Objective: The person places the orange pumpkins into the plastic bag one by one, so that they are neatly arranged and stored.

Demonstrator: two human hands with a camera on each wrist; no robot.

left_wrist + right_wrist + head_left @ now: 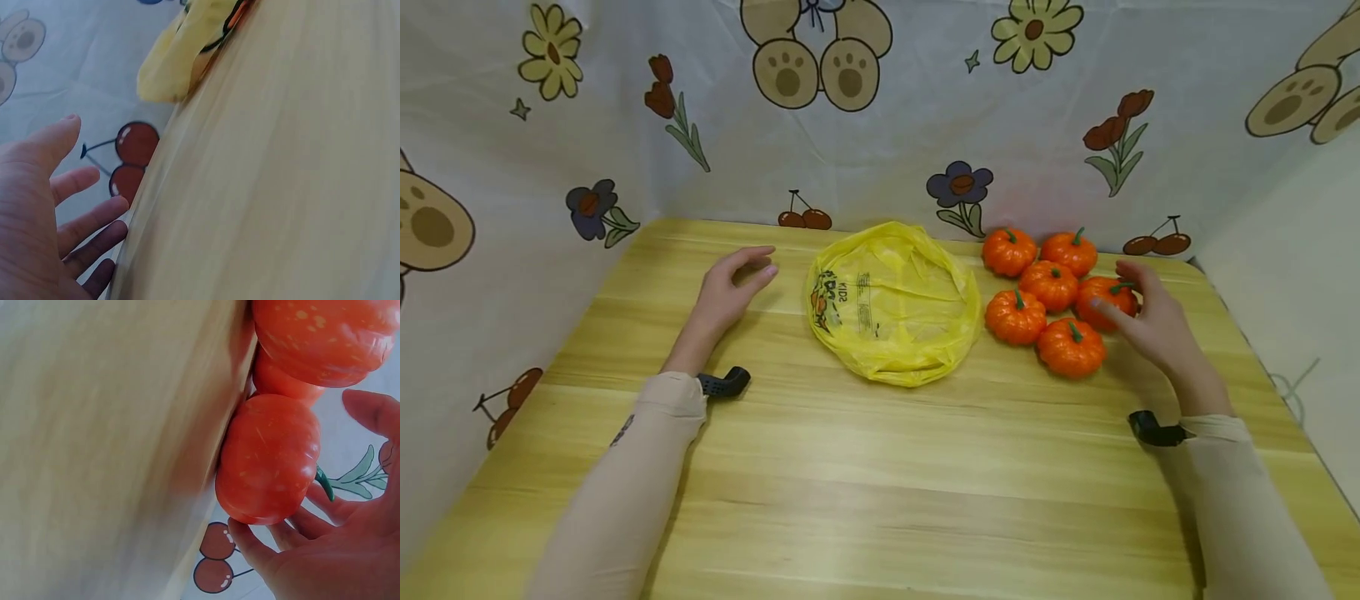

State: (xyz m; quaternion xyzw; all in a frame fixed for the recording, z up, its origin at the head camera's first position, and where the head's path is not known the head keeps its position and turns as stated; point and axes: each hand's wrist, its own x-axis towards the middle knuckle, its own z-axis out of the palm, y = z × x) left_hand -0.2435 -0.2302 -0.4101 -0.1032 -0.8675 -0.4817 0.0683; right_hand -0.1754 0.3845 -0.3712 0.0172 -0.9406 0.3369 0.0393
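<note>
**Now the right hand reaches the pumpkins, the left hand waits beside the yellow bag**

Right now a person sits at a wooden table (880,500) with both arms stretched forward. The right hand (1153,325) is at a group of 6 small orange pumpkins (1051,285) on the right part of the table. Its fingers (250,540) are relaxed and a little spread, and they touch the rightmost pumpkin (1105,298) without closing around it. The left hand (726,292) rests on the table near a crumpled yellow plastic bag (893,302), apart from it; its fingers (94,219) are loosely spread and hold nothing. The bag lies in the middle, just beside the pumpkins. A cloth (880,150) printed with flowers and cherries stands behind the table.
</note>
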